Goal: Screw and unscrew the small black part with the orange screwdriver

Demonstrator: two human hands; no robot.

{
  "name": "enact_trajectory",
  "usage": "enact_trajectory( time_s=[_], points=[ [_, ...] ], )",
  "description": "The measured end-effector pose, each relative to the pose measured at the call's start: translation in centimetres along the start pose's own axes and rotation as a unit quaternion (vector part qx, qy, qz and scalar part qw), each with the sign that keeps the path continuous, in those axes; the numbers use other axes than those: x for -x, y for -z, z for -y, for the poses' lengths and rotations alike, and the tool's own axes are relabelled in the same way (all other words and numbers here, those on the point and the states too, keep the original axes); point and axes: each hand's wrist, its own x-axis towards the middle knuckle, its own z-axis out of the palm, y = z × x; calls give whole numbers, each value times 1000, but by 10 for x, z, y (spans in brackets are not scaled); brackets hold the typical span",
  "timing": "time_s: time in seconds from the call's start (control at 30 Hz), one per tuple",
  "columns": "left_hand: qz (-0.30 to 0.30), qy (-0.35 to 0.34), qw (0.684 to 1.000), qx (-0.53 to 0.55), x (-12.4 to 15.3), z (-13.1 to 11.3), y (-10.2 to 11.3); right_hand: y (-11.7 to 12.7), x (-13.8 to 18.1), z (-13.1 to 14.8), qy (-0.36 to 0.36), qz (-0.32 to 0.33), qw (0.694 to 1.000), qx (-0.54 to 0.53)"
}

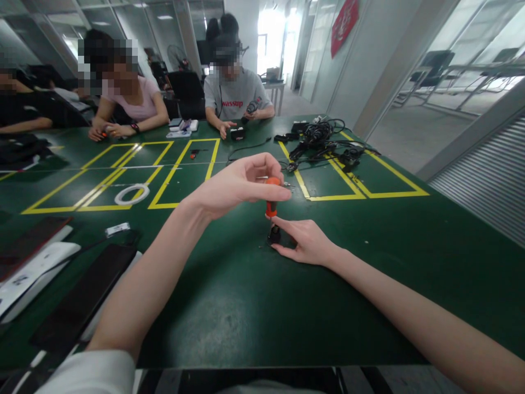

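My left hand [250, 183] is closed round the orange and black handle of a screwdriver [271, 209], which stands upright with its shaft pointing down. Below it, a small black part [274, 235] rests on the green table [213, 323]. My right hand [305, 241] pinches this part from the right, its index finger near the screwdriver's shaft and its thumb low by the tabletop. The fingers partly cover the part, so its exact kind does not show. Where the screwdriver's tip meets it cannot be made out.
A tangle of black cables [318, 139] lies at the back right. A white tape roll [132, 193] sits left of centre, among yellow tape outlines. Phones and a power bank [88, 295] with cables are at my left. Across the table, one person holds a drill-like tool [252, 106].
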Motion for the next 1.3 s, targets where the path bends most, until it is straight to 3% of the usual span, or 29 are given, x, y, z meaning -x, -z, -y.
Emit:
enact_trajectory(
  time_s=[0.17,0.33,0.63,0.93,1.17,1.3],
  points=[
    [-22,17,998,-48,2,-4,-5,1,-1,1,-6,11,1000,0],
    [12,68,992,-107,2,-10,-1,1,-1,1,1,2,1000,1],
    [77,97,991,53,-1,-4,10,0,0,1,-5,10,1000,-7],
    [27,82,996,-23,4,-12,3,1,0,1,-8,11,1000,-14],
    [65,95,992,49,-2,-3,10,1,-1,2,-7,8,1000,-14],
    [37,85,995,45,-1,-4,10,2,-1,2,-13,17,1000,-15]
  ],
)
